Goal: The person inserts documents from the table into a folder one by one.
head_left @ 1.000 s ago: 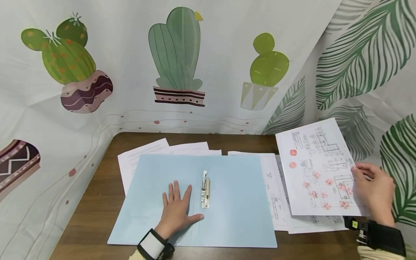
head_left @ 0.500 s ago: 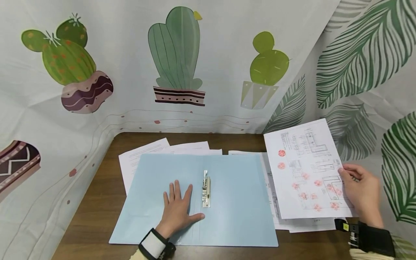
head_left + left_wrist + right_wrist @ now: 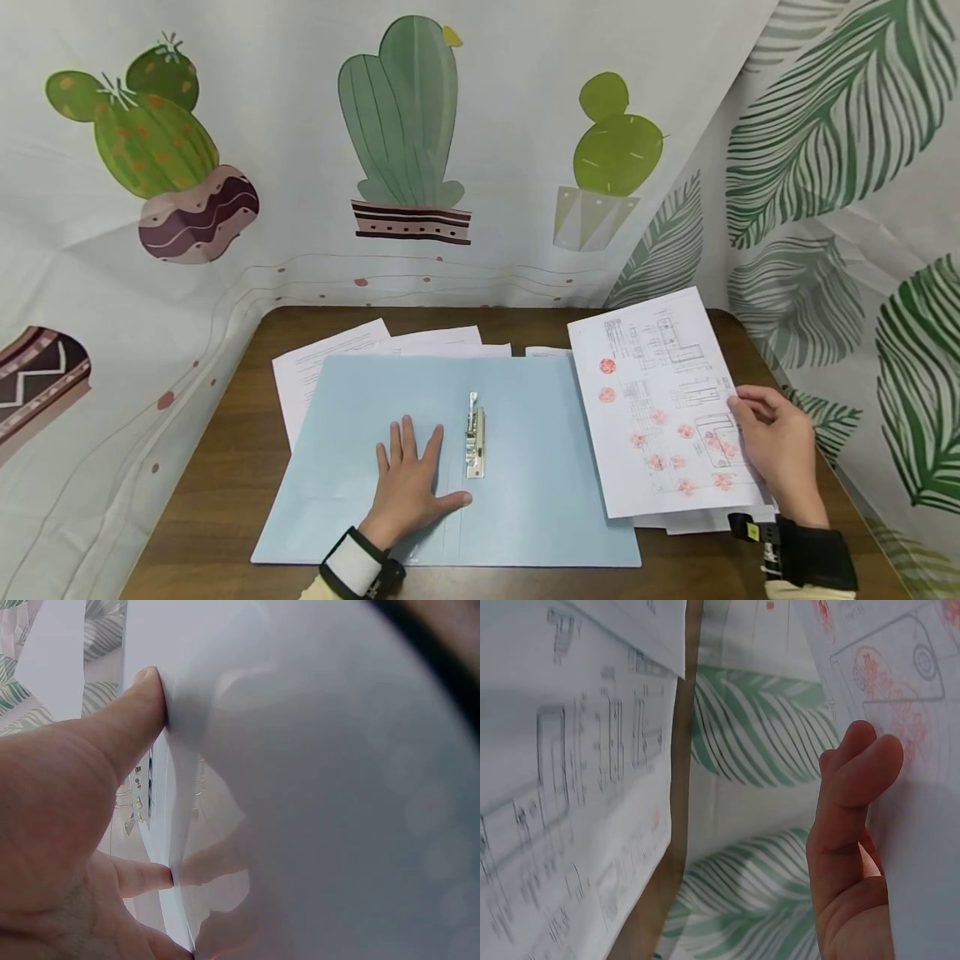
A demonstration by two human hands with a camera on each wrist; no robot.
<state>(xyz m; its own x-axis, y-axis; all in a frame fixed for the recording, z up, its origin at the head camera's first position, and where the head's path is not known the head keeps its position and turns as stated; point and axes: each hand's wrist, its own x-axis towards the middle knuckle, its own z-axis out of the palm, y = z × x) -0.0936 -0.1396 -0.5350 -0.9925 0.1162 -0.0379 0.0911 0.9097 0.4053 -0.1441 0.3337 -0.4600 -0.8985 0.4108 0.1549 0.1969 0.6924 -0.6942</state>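
Note:
A light blue folder [image 3: 540, 467] lies opened flat on the table, its metal clip [image 3: 476, 442] near the middle. My left hand [image 3: 408, 492] rests on the folder's left half with fingers spread, the thumb pointing toward the clip. In the left wrist view, the thumb [image 3: 139, 712] and fingertips meet the glossy folder surface. My right hand [image 3: 776, 450] pinches the right edge of a paper sheet [image 3: 645, 433] printed with technical drawings and red stamp marks. That sheet is raised and tilted, overlapping the folder's right edge. The right wrist view shows the curled fingers [image 3: 855, 795] at the paper.
Printed sheets [image 3: 322, 358] stick out from under the folder's upper left. More drawing sheets [image 3: 577, 772] lie on the table below the raised paper. Behind the brown table [image 3: 202, 500] hangs a cloth [image 3: 525, 125] with cactus and leaf prints.
My right hand has carried the stamped sheet leftward, from above the loose sheets to over the folder's right edge. The left hand has stayed in place on the folder.

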